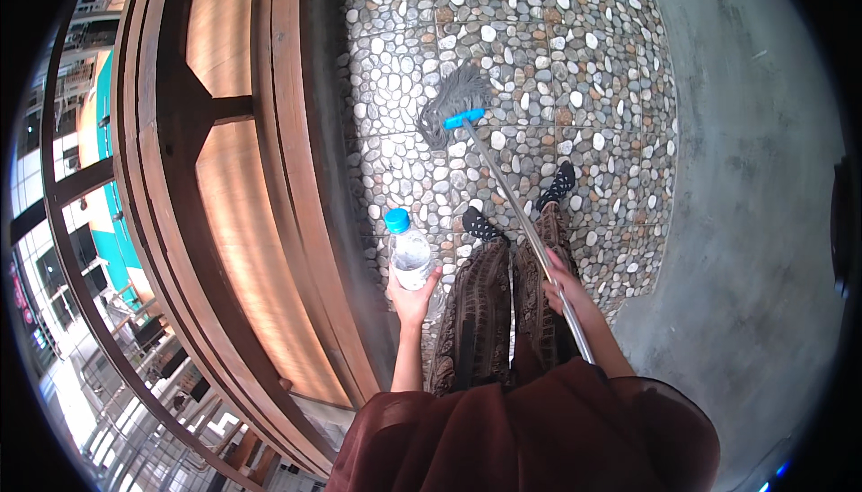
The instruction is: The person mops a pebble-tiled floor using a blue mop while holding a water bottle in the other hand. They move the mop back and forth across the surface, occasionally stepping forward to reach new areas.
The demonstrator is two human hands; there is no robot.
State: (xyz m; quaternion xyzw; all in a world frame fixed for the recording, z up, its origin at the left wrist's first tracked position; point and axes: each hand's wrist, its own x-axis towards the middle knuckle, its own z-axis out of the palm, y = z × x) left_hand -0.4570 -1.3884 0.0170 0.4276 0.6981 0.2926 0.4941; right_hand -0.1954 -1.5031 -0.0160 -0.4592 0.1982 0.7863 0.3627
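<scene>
My left hand (413, 297) is closed around a clear plastic bottle (412, 254) with a blue cap, held upright in front of me. The bottle's label area looks pale, and what is inside is hard to make out. In my right hand (566, 290) is the metal handle of a mop (501, 178), gripped partway along its length. The handle slants away to the upper left, ending in a blue clamp. Grey mop strands (456, 97) lie spread on the pebbled floor (503, 43) beyond my feet.
Along the left runs a wooden railing (296, 133) with light panels, and a lower area with furniture shows past it. A smooth grey concrete surface (745, 178) borders the pebbles on the right. My feet in dark patterned footwear (557, 185) stand near the handle.
</scene>
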